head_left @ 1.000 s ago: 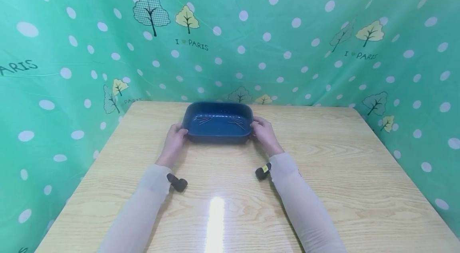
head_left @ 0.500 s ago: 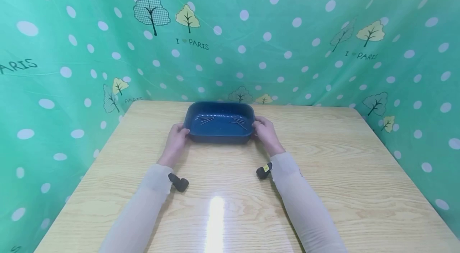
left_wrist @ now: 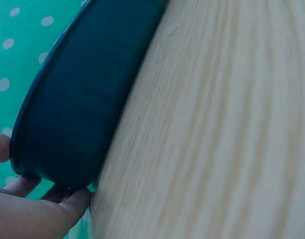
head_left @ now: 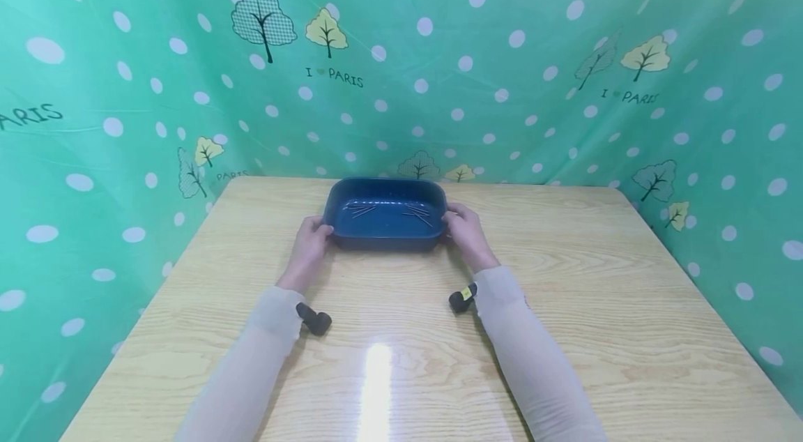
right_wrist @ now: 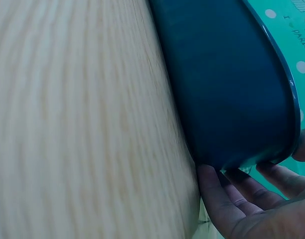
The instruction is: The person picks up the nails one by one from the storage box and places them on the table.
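A deep blue rectangular basin (head_left: 387,242) stands toward the back of the table. Two small groups of thin dark sticks or nails lie inside it, one group of thin pieces (head_left: 360,209) on the left and one group of thin pieces (head_left: 417,212) on the right. My left hand (head_left: 309,245) grips the basin's left end, thumb at the rim and fingers against the outer wall. At the opposite end my right hand (head_left: 467,236) holds it the same way. In the right wrist view the fingertips (right_wrist: 208,172) meet the wall low down, near the tabletop.
The pale wood-grain table (head_left: 615,330) carries a bright light reflection near its front. A green cloth (head_left: 502,121) with dots and trees hangs behind and along both sides. Small black devices (head_left: 314,320) sit at both cuffs.
The basin has slid slightly to the right, with both hands moving along on its ends. The thin pieces inside have shifted along with it.
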Demonstrator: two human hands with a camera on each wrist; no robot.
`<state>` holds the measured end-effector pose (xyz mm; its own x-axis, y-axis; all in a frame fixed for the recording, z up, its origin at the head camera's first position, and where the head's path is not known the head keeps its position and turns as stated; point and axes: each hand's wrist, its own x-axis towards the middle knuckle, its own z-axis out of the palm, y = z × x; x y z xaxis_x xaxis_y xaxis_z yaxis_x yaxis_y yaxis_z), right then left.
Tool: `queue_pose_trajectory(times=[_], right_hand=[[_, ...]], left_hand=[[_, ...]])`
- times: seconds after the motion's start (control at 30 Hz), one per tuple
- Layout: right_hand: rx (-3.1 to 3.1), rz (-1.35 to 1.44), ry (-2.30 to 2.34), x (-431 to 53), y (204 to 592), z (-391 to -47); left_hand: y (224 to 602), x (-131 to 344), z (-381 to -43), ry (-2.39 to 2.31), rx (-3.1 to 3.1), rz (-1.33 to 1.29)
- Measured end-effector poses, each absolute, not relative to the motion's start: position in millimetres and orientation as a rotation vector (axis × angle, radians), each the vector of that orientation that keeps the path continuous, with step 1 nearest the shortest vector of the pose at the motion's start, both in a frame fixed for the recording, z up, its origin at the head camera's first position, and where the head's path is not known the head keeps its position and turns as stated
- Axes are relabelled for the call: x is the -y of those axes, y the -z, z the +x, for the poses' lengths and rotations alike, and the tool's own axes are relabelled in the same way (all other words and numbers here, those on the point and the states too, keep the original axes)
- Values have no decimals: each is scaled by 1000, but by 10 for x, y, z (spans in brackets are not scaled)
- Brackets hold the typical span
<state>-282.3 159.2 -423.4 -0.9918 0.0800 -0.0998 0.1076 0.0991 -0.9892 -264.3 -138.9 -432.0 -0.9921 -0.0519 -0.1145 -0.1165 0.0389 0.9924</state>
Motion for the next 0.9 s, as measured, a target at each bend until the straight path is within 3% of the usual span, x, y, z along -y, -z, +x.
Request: queue_pose_trajectory(times=[0.9], right_hand=[[-2310, 218, 2064, -1671, 4183, -2800]], left_hand=[[4285, 1299, -2639, -2186, -2156, -165]])
